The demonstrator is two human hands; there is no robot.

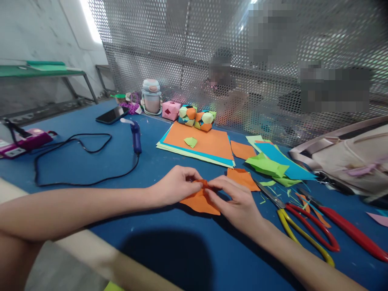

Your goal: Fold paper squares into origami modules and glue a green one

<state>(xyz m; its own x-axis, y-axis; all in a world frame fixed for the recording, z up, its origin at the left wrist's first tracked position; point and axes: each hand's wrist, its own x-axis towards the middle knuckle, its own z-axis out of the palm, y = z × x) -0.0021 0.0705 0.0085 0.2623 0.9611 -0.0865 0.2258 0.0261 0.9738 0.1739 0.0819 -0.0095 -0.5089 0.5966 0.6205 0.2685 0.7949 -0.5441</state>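
Between my hands, a little above the blue table, is a piece of orange paper (200, 203) with creases along its upper edge. My left hand (178, 184) pinches that edge from the left, thumb on top. From the right, my right hand (235, 198) grips the same edge between thumb and fingers. Just beyond my right hand lies another orange paper piece (244, 179). Scissors (281, 206) with one red and one yellow handle rest to the right, blades toward that piece.
A glue gun (136, 137) with a looping black cord stands left of a stack of coloured sheets (200, 139). Behind are folded paper cubes (204, 120) and a bottle (151, 97). Right are green scraps (266, 165), a red-handled tool (351, 230) and a bag (348, 157).
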